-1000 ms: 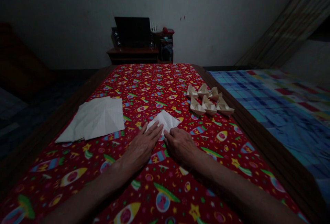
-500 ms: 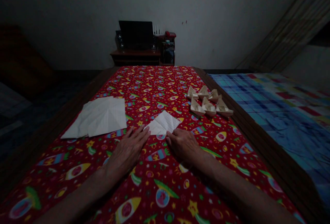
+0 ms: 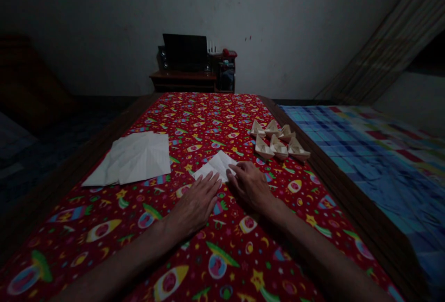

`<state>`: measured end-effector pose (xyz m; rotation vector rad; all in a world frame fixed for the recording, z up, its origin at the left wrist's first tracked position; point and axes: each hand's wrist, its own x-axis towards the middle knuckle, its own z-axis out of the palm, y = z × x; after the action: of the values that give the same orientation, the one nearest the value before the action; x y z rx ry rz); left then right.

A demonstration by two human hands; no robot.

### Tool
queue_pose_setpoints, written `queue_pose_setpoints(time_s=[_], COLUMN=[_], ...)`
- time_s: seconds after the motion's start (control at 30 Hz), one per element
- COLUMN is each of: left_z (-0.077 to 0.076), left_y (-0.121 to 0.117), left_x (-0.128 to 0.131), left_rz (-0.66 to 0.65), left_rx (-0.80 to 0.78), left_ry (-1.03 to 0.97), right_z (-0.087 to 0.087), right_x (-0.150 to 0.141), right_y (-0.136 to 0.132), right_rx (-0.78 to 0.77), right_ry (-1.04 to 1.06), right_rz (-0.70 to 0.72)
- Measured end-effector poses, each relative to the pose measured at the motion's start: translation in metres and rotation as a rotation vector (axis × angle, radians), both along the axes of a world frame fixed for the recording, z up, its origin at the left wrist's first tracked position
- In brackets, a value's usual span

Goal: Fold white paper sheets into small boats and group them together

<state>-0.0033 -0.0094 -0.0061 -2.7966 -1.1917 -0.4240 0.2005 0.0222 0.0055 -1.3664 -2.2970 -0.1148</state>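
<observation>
A folded white sheet of paper [image 3: 220, 160] lies on the red cloth in front of me, its peak pointing away and creases across its face. My left hand [image 3: 193, 204] rests flat on the paper's near edge, fingers stretched out and holding nothing. At the paper's right corner, my right hand [image 3: 253, 187] is closed, with thumb and forefinger pinching the edge. Both hands cover part of the near side. Left of them is a fanned stack of creased white paper sheets [image 3: 142, 158]. Several folded paper boats [image 3: 279, 148] stand in two rows to the right.
A red cloth [image 3: 208, 121] printed with rockets and stars covers the table, with dark wooden edges [image 3: 342, 195] along the sides. Beyond its far end, a dark monitor [image 3: 185, 51] stands on a small desk. Blue checked bedding [image 3: 333, 140] lies to the right.
My left hand has slid right, onto the paper's near edge. My right hand has shifted slightly up, its thumb and forefinger now at the right corner. The stack and boats stay put.
</observation>
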Motion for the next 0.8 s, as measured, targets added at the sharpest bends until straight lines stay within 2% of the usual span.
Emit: queue_pose_setpoints(time_s=[0.13,0.23,0.3,0.43,0.53,0.6,0.73,0.8], left_z=[-0.006,-0.005,-0.003,0.005,0.008,0.007,0.002,0.000], left_y=[0.001,0.000,0.000,0.003,0.008,0.011,0.014,0.014], left_x=[-0.002,-0.003,-0.003,-0.008,-0.015,-0.019,-0.022,-0.022], left_rz=[-0.002,-0.001,-0.001,0.009,-0.002,-0.029,-0.054,-0.059], left_rx=[-0.002,-0.004,-0.015,-0.057,-0.075,-0.076,-0.067,-0.063], left_ry=[-0.028,-0.041,-0.038,-0.020,-0.031,-0.050,-0.080,-0.088], right_z=[-0.002,-0.002,-0.001,0.001,0.001,0.001,0.006,0.008], right_x=[0.010,0.011,0.010,0.010,0.011,0.012,0.012,0.010], right_y=[0.017,0.026,0.029,0.026,0.018,0.014,0.018,0.025], right_rx=[-0.023,-0.089,-0.144,-0.311,-0.376,-0.315,-0.110,-0.129], right_ry=[0.022,0.035,0.117,0.322,0.340,0.293,0.194,0.175], right_rz=[-0.036,-0.042,-0.044,-0.071,-0.057,-0.070,-0.185,-0.159])
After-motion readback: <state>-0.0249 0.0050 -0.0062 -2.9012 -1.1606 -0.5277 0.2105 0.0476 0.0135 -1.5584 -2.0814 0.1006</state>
